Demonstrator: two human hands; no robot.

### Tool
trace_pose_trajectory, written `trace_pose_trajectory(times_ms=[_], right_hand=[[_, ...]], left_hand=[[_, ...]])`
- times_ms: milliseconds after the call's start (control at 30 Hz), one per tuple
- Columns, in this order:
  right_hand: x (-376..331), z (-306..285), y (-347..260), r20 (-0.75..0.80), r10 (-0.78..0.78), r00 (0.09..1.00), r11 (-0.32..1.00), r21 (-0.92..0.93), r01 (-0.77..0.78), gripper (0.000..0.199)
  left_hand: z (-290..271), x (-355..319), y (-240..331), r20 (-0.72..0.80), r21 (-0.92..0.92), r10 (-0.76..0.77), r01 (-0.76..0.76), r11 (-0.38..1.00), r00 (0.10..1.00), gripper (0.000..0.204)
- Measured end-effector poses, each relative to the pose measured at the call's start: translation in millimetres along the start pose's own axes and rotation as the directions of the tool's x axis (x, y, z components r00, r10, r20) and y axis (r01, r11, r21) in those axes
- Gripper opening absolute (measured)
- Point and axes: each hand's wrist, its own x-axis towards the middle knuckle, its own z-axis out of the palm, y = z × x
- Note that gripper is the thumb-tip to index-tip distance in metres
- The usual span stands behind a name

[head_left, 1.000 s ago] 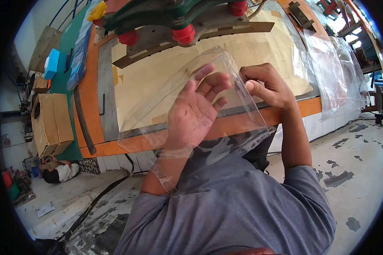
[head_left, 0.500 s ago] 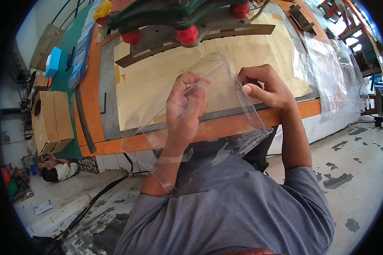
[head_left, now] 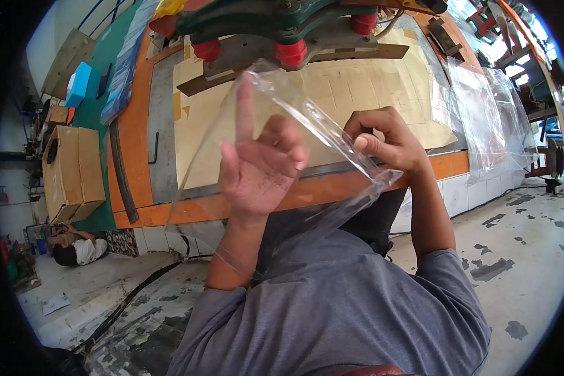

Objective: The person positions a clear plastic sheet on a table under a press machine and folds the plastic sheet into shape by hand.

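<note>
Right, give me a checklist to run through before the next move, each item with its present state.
1. Left hand inside the clear plastic bag: ok, it shows through the film.
2. Left index finger extended toward the bag's upper corner: ok.
3. Right hand pinching the bag's edge firmly: cannot tell; its fingertips are at the edge, but the grip is unclear.
4. Bag smooth: not ok, creased along its right side.
5. Hex key apart from both hands: ok, it lies to their left.

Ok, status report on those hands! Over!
Left hand: fingers apart, seemingly inside clear bag. Right hand: pinching bag's edge. Green machine beyond bag.
</note>
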Motion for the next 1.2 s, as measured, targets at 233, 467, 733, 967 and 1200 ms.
trace_pose_trajectory(times_ms=[233,467,733,967,1200], right_hand=[[2,39,-23,0.053,0.049,0.997,0.998,0.028,-0.05,0.025],[20,41,-37,0.01,0.105,0.994,0.984,0.144,-0.105,0.025],[28,57,-32,0.098,0.179,0.979,0.894,0.401,-0.203,0.03],[34,49,-34,0.059,0.123,0.991,0.945,0.297,-0.135,0.032],[37,48,-32,0.098,0.125,0.987,0.95,0.275,-0.148,0.032]], left_hand=[[-8,-30,-6,-0.032,0.366,-0.078,0.084,0.927,0.996,0.034],[29,-36,-5,-0.17,0.663,-0.379,0.39,0.639,0.91,0.048],[36,-37,-6,-0.034,0.637,-0.508,0.41,0.652,0.861,0.055],[46,-60,-15,-0.192,0.58,-0.556,0.551,0.601,0.809,0.061],[37,-56,-32,0.016,0.519,-0.661,0.559,0.647,0.75,0.052]])
